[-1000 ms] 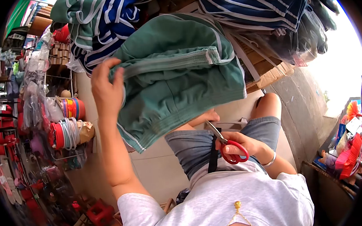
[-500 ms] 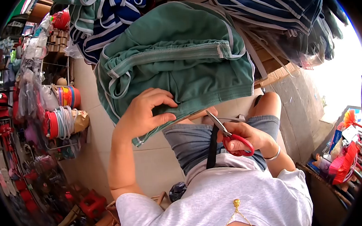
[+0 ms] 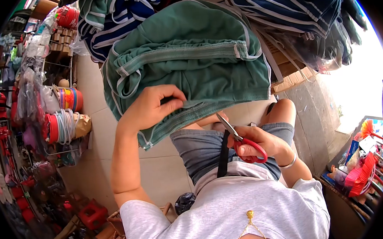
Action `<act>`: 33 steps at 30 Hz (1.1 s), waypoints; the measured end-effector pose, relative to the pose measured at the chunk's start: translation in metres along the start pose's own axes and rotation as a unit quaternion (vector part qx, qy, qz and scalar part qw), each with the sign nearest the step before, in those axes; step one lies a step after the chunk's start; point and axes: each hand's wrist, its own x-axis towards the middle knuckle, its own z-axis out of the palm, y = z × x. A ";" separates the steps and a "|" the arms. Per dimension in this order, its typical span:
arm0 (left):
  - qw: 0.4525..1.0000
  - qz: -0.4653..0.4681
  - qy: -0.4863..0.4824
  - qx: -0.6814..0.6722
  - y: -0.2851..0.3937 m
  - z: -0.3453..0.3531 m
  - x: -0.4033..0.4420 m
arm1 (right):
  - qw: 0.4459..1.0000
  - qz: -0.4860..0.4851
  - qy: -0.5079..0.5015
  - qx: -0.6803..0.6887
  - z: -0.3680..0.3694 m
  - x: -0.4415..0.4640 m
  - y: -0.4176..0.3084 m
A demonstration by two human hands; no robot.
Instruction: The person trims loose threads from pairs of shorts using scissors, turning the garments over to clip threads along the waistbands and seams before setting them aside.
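Observation:
A green garment with white piping (image 3: 224,80) lies spread in front of me, with a gathered, stitched band across its middle. My left hand (image 3: 149,106) is at its near edge, thumb and forefinger closed on the green cloth. Below these fingers a stitched hem hangs over the edge, its left corner lowest. In my right hand (image 3: 260,139) I hold scissors with red handles (image 3: 255,150), fingers through the loops. Their metal blades point up and left, just below the hem and apart from it; they look nearly closed.
Striped dark blue garments (image 3: 285,4) are piled at the back right, blue-and-white ones (image 3: 126,18) at the back left. Shelves of goods line the left side, with a coil of pale cord (image 3: 64,126). A box of colourful items (image 3: 361,170) stands at right.
My left thumb and forefinger have come together on the cloth, and the hem there is turned to show more of its stitching. The scissors have barely moved.

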 end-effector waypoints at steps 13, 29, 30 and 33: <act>0.990 0.002 0.061 -0.123 -0.031 -0.020 0.031 | 0.960 -0.083 0.263 -0.044 -0.014 -0.003 -0.054; 0.870 0.220 0.295 0.328 0.014 0.040 0.047 | 0.972 -0.097 0.141 0.159 -0.029 -0.006 -0.045; 0.870 0.222 0.293 0.328 0.014 0.040 0.050 | 0.981 -0.081 0.118 0.133 -0.028 -0.006 -0.048; 0.871 0.220 0.297 0.325 0.011 0.040 0.056 | 0.990 -0.058 0.071 0.110 -0.033 -0.005 -0.044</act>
